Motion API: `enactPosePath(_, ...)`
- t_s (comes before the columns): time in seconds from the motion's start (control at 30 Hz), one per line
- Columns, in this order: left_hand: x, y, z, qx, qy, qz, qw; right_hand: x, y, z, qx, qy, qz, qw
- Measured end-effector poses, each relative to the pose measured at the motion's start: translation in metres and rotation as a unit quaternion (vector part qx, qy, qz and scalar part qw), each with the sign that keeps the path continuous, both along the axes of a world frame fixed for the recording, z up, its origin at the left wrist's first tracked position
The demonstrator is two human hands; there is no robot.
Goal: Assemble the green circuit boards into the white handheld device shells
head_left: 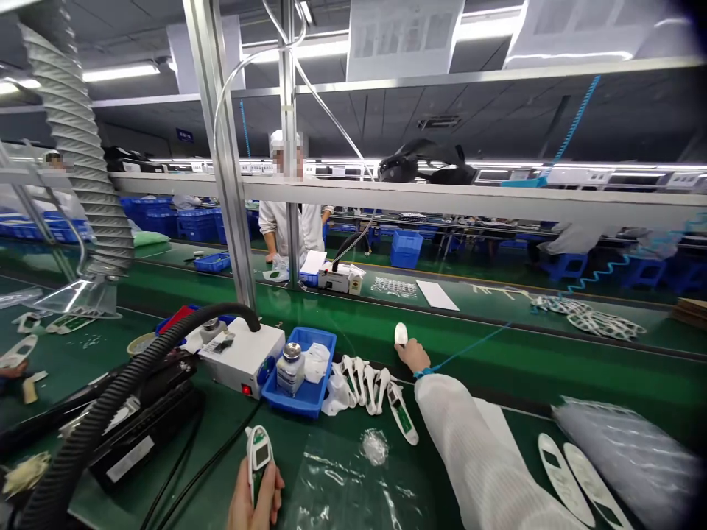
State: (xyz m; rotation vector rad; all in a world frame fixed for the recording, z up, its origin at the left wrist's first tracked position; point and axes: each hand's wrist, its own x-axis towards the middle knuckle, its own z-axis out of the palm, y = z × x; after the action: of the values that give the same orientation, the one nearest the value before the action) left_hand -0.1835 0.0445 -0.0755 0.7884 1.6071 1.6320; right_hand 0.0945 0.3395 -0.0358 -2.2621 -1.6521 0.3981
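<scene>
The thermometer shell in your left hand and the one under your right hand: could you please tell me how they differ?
The left-hand shell is held upright, close to the camera, in the left hand; the right-hand shell lies far out on the green belt, under the fingertips of the outstretched right hand. The left-hand shell shows a green board in its window; the right-hand shell shows only plain white. Both are white plastic.

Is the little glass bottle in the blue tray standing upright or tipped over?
Upright. The bottle stands on its base inside the blue tray, its metal cap pointing straight up, beside white cloth.
</scene>
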Motion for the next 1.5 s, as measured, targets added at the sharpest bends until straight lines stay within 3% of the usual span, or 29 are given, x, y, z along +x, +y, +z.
enactPosePath(0.17, 0.002, -0.002, 0.003, -0.016, -0.011, 0.017, 1.000, -0.001, 0.002, 0.001, 0.012, 0.016, 0.031, 0.999)
enactPosePath(0.27, -0.004, -0.002, 0.007, -0.018, -0.041, 0.009, 0.999, 0.014, -0.010, 0.021, 0.061, 0.035, 0.068, 0.995)
enactPosePath(0.37, -0.010, -0.004, 0.011, -0.014, -0.071, 0.001, 0.997, 0.029, -0.040, 0.047, 0.120, 0.059, 0.127, 0.983)
enactPosePath(0.53, 0.010, -0.027, 0.036, -0.043, -0.063, -0.050, 0.996, 0.024, -0.147, 0.082, 0.124, 0.104, 0.313, 0.936)
enactPosePath(0.63, 0.043, -0.050, 0.053, -0.047, 0.014, -0.117, 0.992, 0.004, -0.225, 0.091, 0.077, 0.130, 0.493, 0.857)
enactPosePath(0.7, 0.063, -0.064, 0.057, -0.035, 0.032, -0.174, 0.984, -0.008, -0.267, 0.091, 0.046, 0.128, 0.531, 0.836)
enactPosePath(0.8, 0.081, -0.079, 0.051, -0.055, 0.050, -0.259, 0.963, -0.015, -0.302, 0.081, 0.026, 0.148, 0.499, 0.854)
enactPosePath(0.87, 0.085, -0.085, 0.043, -0.078, 0.053, -0.273, 0.957, -0.009, -0.310, 0.067, 0.010, 0.191, 0.448, 0.873)
enactPosePath(0.97, 0.089, -0.090, 0.031, -0.098, 0.028, -0.223, 0.970, 0.007, -0.313, 0.037, 0.020, 0.223, 0.376, 0.899)
enactPosePath(1.07, 0.099, -0.093, 0.023, -0.086, 0.011, -0.168, 0.982, 0.021, -0.316, 0.007, 0.040, 0.183, 0.339, 0.922)
enactPosePath(1.17, 0.111, -0.092, 0.014, -0.065, 0.000, -0.154, 0.986, 0.025, -0.321, -0.013, 0.038, 0.135, 0.318, 0.938)
enactPosePath(1.27, 0.120, -0.089, 0.001, -0.064, 0.011, -0.150, 0.986, 0.022, -0.326, -0.023, 0.045, 0.115, 0.298, 0.946)
enactPosePath(1.4, 0.121, -0.088, -0.018, -0.080, 0.030, -0.137, 0.987, 0.021, -0.331, -0.031, 0.052, 0.163, 0.261, 0.950)
enactPosePath(1.5, 0.121, -0.089, -0.022, -0.092, 0.036, -0.131, 0.987, 0.027, -0.337, -0.031, 0.096, 0.208, 0.223, 0.948)
